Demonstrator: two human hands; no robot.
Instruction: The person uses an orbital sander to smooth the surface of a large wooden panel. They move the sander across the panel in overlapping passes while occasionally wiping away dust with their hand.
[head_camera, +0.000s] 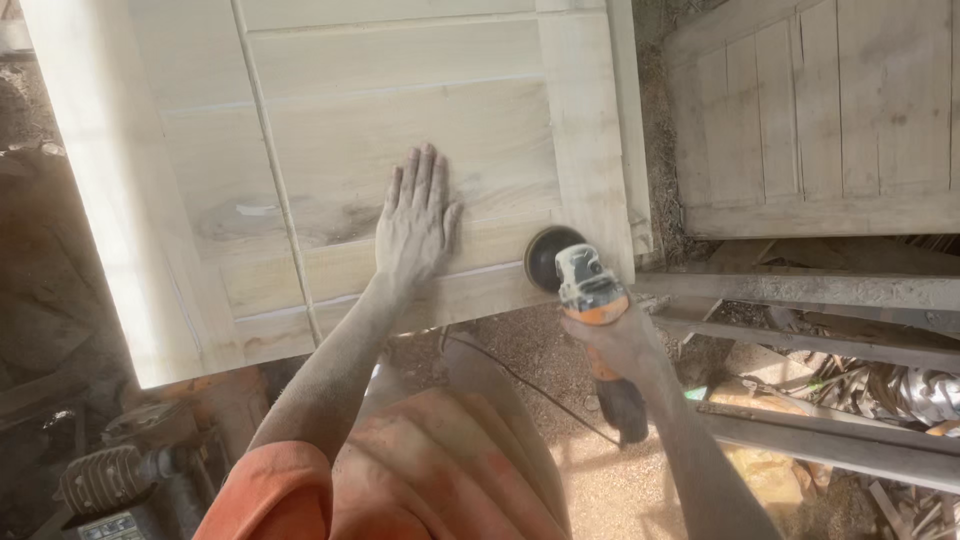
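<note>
Orange dusty shorts (440, 470) sit nearest. Beyond them, right hand (625, 340) grips an orange-and-grey handheld disc sander (585, 285), its dark pad (545, 258) on the pale wooden door panel (400, 130). Left of it, left hand (415, 220) presses flat, fingers spread. Keeping the pad flat seems wise.

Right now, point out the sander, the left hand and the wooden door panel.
sander (588, 285): head view, on its grey and orange body.
left hand (415, 225): head view, back of the hand, flat on the wood.
wooden door panel (400, 60): head view, bare upper board.
</note>
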